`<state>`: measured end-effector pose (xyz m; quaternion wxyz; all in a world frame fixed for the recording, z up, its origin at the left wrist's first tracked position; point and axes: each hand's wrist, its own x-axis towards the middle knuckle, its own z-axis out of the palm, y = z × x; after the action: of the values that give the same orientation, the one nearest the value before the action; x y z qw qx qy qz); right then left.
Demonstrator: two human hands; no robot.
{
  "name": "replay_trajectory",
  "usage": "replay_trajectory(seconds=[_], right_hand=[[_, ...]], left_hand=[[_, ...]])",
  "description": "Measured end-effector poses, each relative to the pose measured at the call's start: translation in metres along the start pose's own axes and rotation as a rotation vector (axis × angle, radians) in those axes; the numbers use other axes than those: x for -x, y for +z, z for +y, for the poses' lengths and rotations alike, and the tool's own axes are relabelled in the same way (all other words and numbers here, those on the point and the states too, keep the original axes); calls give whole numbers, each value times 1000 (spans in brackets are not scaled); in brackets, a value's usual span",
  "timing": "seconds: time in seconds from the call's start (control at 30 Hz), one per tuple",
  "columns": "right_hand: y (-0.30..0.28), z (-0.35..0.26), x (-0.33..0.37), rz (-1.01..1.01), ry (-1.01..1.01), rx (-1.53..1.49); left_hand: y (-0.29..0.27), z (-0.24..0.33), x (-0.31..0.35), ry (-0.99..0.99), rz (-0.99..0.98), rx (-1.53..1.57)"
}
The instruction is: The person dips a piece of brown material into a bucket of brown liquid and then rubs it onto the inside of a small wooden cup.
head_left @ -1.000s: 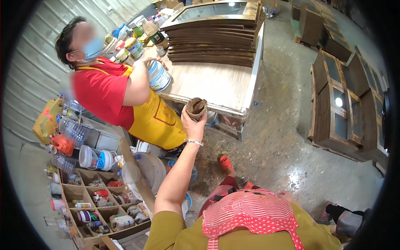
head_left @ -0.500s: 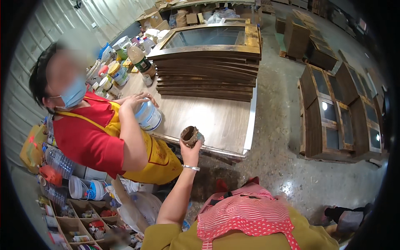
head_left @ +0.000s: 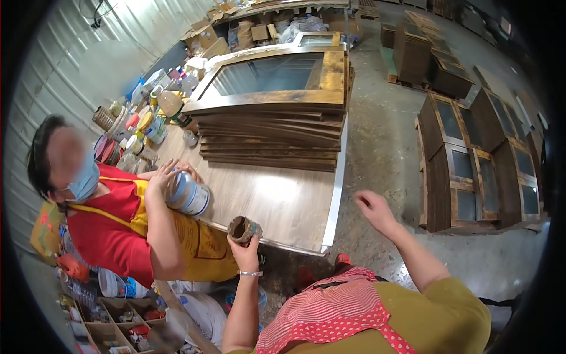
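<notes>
My left hand (head_left: 244, 253) is wrapped round a brown-stained cup-like jar (head_left: 243, 230), crusted outside, its mouth tilted towards me, at the table's near edge. My right hand (head_left: 377, 212) hangs in the air over the floor, right of the table, its fingers curled in; I see nothing in it. To the left, a co-worker in a red shirt and yellow apron has both hands (head_left: 167, 176) on a clear plastic tub (head_left: 190, 194) with a white and blue label, tipped over the wood-grain table top (head_left: 277, 197).
A stack of dark wooden framed panels (head_left: 268, 127) with glass fills the table's far part. Bottles and jars (head_left: 150, 127) crowd its left side. More cabinets (head_left: 471, 171) stand on the floor at right. Divided boxes of small containers (head_left: 121, 324) sit at lower left.
My right hand has come into view on the right. My view has shifted, and the jar in my left hand appears lower and further left. The co-worker still handles the tub.
</notes>
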<state>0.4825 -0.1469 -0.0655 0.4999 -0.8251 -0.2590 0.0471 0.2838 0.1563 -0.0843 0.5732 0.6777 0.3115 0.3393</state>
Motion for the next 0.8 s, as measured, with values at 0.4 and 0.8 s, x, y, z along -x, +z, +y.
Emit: replay_trajectory(seconds=[0.4,0.8], right_hand=[[3,-53,-86,-84,-249,-56],[-22,-80,-120,-26,-134,-385]], left_hand=[[18,22,-12,28,72,13],[38,37,1,20,25,56]])
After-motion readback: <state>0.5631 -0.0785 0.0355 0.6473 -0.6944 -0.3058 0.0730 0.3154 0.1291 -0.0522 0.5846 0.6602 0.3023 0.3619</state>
